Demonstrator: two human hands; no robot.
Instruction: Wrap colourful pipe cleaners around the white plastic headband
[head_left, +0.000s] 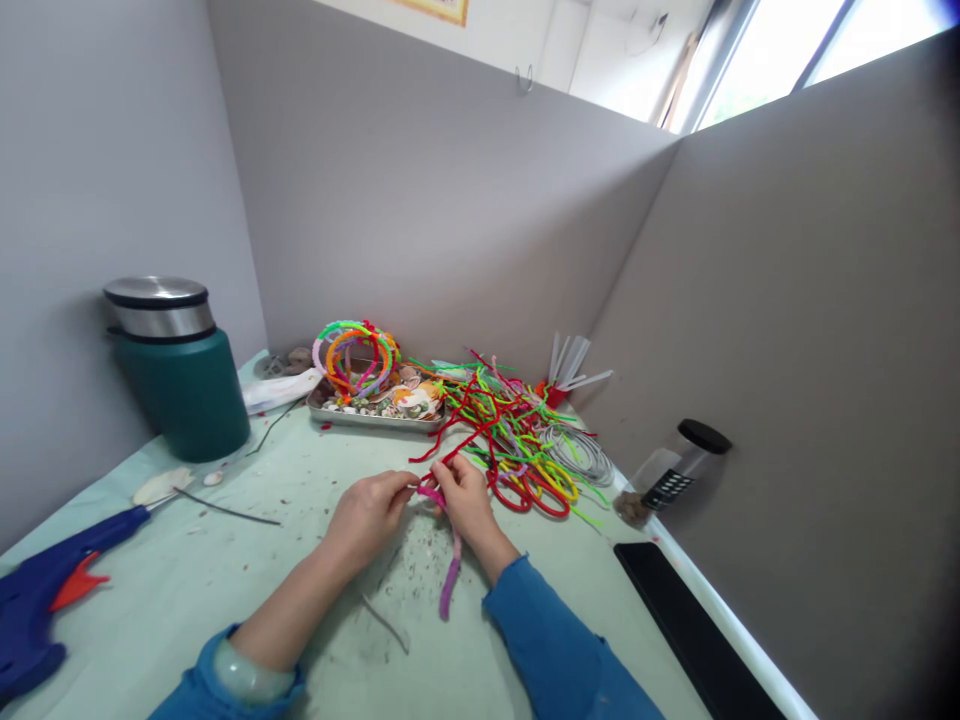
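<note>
Near the middle of the table, my left hand pinches one end of a pink and purple fuzzy strand. Close beside it, my right hand has its fingers closed on the same strand, where a red pipe cleaner also runs out from the fingertips toward the back. The strand's purple end hangs down below my right hand over the table. How the red and pink pieces meet is hidden by my fingers.
Behind the hands lie tangled coloured pipe cleaners and a metal tray with shells and fuzzy rings. A green bottle and blue glue gun are left; a clear jar and black slab right.
</note>
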